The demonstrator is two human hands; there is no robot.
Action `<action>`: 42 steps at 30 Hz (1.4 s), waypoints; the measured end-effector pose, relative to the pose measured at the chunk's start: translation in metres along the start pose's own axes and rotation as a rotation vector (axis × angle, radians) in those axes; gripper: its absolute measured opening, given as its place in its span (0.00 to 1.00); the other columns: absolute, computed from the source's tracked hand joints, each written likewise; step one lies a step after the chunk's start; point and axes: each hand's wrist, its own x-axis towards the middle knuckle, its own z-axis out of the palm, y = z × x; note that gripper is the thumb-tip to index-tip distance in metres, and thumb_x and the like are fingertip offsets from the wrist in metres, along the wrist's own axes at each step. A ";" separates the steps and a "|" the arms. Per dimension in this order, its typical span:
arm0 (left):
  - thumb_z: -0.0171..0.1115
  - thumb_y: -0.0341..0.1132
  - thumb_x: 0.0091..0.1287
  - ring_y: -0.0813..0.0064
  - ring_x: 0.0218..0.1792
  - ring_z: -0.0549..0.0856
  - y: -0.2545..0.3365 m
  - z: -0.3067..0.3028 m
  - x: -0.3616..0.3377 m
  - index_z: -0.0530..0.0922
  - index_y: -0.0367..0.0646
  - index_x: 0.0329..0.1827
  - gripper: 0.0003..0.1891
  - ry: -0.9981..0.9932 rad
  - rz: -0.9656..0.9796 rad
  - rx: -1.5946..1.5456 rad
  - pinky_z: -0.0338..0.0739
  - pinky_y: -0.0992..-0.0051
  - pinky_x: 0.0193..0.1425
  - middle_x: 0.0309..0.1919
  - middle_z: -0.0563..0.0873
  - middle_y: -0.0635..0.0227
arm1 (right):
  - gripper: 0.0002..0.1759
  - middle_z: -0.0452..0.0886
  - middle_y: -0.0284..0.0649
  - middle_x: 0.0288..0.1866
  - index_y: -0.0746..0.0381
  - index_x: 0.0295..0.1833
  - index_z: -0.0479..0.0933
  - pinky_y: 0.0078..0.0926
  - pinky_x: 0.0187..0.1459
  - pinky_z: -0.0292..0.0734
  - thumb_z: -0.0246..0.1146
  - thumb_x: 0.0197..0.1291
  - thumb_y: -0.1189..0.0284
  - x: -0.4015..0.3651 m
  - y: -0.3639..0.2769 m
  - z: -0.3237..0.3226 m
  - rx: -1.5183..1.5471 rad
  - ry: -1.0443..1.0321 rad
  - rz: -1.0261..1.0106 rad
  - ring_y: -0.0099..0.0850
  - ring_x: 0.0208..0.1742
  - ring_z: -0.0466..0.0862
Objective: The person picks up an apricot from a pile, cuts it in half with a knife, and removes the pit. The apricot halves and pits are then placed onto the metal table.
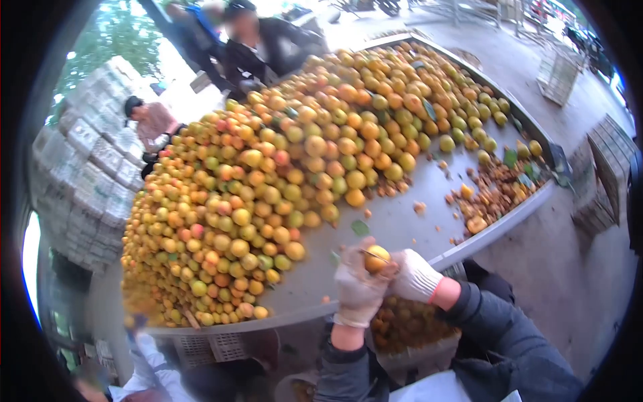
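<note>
Clock laid over head view, 12 at top. Yellow fruit point(377, 258) is held between 4 and 5 o'clock, above the near edge of the table point(388, 224). It is gripped in the fingers of the left hand point(358, 289), which is in a soiled pale glove. A thin dark line is seen across the fruit; cut or blade cannot be told. Right hand point(415, 276), in a cleaner white knit glove, is brought in from 4 o'clock, curled, fingers at the fruit's side. Whether a tool is gripped by it cannot be told.

Most of the table is covered by a heap of fruit point(268, 174), yellow, orange and green with some red blush, spread from 8 round to 2 o'clock. A green leaf point(360, 228) is seen on bare metal just beyond the hands. Brown scraps point(502, 191) are piled in the corner at 3, with leaves mixed in. A bin point(418, 352) of fruit is partly hidden below the table edge at 5.

Pale crates point(87, 161) are stacked between 9 and 10. A seated person point(157, 124) is placed near them at 10. Another person point(284, 43), dark-clothed, is seen at the table's far side, near 12. A white sleeve point(157, 365) is visible at 8.
</note>
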 end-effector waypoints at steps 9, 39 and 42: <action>0.73 0.54 0.57 0.75 0.46 0.82 0.007 0.002 -0.001 0.75 0.34 0.58 0.35 -0.100 -0.350 -0.922 0.77 0.75 0.52 0.48 0.83 0.65 | 0.12 0.82 0.50 0.31 0.61 0.45 0.80 0.35 0.37 0.78 0.64 0.53 0.73 -0.005 -0.012 -0.008 0.117 0.087 0.087 0.49 0.34 0.83; 0.68 0.17 0.50 0.72 0.45 0.83 0.026 0.002 0.009 0.76 0.38 0.57 0.27 -0.115 -0.512 -0.927 0.79 0.75 0.52 0.47 0.83 0.63 | 0.07 0.82 0.43 0.27 0.67 0.36 0.81 0.29 0.37 0.76 0.62 0.56 0.73 -0.008 0.004 -0.025 0.426 -0.235 0.258 0.31 0.30 0.81; 0.66 0.14 0.51 0.72 0.47 0.82 0.013 0.010 0.010 0.75 0.40 0.59 0.29 0.015 -0.464 -1.086 0.78 0.76 0.53 0.48 0.82 0.63 | 0.08 0.84 0.45 0.30 0.66 0.37 0.82 0.30 0.39 0.77 0.60 0.57 0.74 -0.013 0.004 -0.038 0.184 -0.192 0.193 0.33 0.33 0.83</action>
